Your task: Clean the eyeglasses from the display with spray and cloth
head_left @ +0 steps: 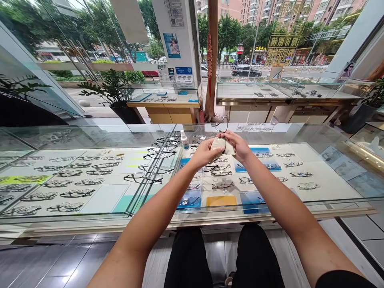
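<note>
Both of my hands are raised together over the glass display counter. My left hand point(207, 153) has its fingers closed on a beige cloth point(229, 149). The fingers of my right hand point(238, 145) are closed at the cloth's other side and on a pair of glasses point(222, 127), whose thin dark frame rises above the hands. A dark temple curves down across the cloth. Part of the frame is hidden behind the fingers. To the left of the hands a small white spray bottle point(184, 140) stands upright on the glass.
Several pairs of glasses lie under the counter's glass, with more frames point(160, 154) on the left. The counter's front edge point(210, 218) runs before my knees. Beyond stand a potted plant point(124, 108) and a wooden post point(212, 60).
</note>
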Demonstrator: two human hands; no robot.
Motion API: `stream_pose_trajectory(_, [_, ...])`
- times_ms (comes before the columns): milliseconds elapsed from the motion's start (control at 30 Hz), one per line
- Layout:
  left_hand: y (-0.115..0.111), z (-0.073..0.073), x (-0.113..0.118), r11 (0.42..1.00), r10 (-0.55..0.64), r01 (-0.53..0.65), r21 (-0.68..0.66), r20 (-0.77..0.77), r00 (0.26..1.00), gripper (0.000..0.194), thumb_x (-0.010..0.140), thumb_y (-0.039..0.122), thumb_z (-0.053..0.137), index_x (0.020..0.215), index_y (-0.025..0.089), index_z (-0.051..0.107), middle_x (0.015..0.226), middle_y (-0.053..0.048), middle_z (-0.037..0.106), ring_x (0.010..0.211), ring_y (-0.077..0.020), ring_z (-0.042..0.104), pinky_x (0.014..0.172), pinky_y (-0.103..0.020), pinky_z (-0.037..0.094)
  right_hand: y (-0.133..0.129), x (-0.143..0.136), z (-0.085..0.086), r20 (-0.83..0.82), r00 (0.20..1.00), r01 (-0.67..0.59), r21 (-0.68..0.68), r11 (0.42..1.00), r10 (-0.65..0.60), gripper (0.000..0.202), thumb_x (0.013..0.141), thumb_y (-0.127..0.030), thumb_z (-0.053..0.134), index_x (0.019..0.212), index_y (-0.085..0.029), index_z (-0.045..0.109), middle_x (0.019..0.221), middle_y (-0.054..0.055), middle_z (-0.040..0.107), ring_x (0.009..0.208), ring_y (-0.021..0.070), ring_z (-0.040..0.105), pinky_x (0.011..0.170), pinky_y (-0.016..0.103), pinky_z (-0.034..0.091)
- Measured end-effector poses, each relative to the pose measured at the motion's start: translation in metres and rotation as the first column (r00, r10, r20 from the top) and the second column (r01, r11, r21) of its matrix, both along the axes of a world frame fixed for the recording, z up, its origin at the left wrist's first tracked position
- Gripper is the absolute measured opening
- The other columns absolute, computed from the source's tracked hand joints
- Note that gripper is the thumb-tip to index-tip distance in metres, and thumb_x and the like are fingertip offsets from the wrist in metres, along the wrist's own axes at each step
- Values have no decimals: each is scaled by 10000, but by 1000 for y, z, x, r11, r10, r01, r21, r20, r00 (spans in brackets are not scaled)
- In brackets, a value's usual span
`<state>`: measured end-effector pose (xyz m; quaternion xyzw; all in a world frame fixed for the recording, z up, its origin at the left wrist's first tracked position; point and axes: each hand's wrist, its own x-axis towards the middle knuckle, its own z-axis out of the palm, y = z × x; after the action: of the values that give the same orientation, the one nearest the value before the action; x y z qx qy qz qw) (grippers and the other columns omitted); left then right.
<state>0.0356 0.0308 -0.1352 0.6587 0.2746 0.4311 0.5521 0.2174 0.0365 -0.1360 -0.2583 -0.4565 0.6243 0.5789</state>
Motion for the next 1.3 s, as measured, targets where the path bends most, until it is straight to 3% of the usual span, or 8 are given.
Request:
stream_pose_trajectory(167, [2,-3,2,984,161,-160,75,-11,987,448,744,540,949,885,165,750,771,3,660,724,-143,538,721,-280,420,-2,-4,-2,19,999,-28,39,999,27,362,716,-486,992,855,-236,770,1084,34,851,1040,201,752,958,316,614])
stream_pose_trajectory(267, [3,-3,3,973,205,-209,99,47,978,532,762,640,929,984,169,819,1010,-71,797,1010,-237,689,936,-329,508,-4,-5,-1,32,999,-40,67,997,38,379,725,-514,995,901,-239,802,1098,40,855,1074,203,760,1019,322,609])
stream_pose_trajectory(367, [4,-2,4,970,211,-219,108,84,974,618,788,760,881,973,172,838,1158,-133,824,1231,-300,693,1056,-360,506,-5,-5,0,36,998,-53,70,996,50,395,734,-526,993,933,-241,804,1090,50,852,1088,216,769,1041,341,615])
stream_pose_trajectory(567, [8,-3,1,988,116,-120,94,39,992,723,792,891,795,911,178,806,879,-63,785,878,-214,675,810,-311,509,-5,-1,3,2,999,-50,75,996,50,407,700,-540,1024,878,-253,797,1137,43,849,1012,220,759,964,361,643])
stream_pose_trajectory(700, [15,-5,-4,972,219,-223,70,53,974,798,773,952,750,947,175,793,804,-42,758,738,-178,629,701,-298,479,-4,6,7,15,1000,-4,84,996,2,385,706,-541,1015,850,-252,806,1207,46,834,1058,208,720,945,324,603])
stream_pose_trajectory(867, [24,-4,-10,941,322,-331,68,121,939,773,814,953,710,909,188,764,764,-41,758,715,-177,667,683,-297,509,-2,10,9,138,989,27,158,987,-50,337,722,-537,969,803,-242,828,1289,67,787,1223,246,664,1118,355,495])
stream_pose_trajectory(1100, [27,-3,-13,972,217,-228,56,162,963,735,858,902,724,882,169,763,750,-61,779,693,-168,706,662,-274,533,-3,6,4,384,922,-100,137,986,40,283,731,-495,929,781,-231,840,930,37,761,1061,242,646,1153,432,409])
stream_pose_trajectory(1300, [26,0,-18,997,81,-80,-13,173,982,677,808,802,866,950,145,779,759,-68,793,640,-166,710,606,-268,536,-4,6,4,328,942,-113,98,989,75,278,721,-449,918,765,-195,815,872,55,745,984,232,647,1057,417,466])
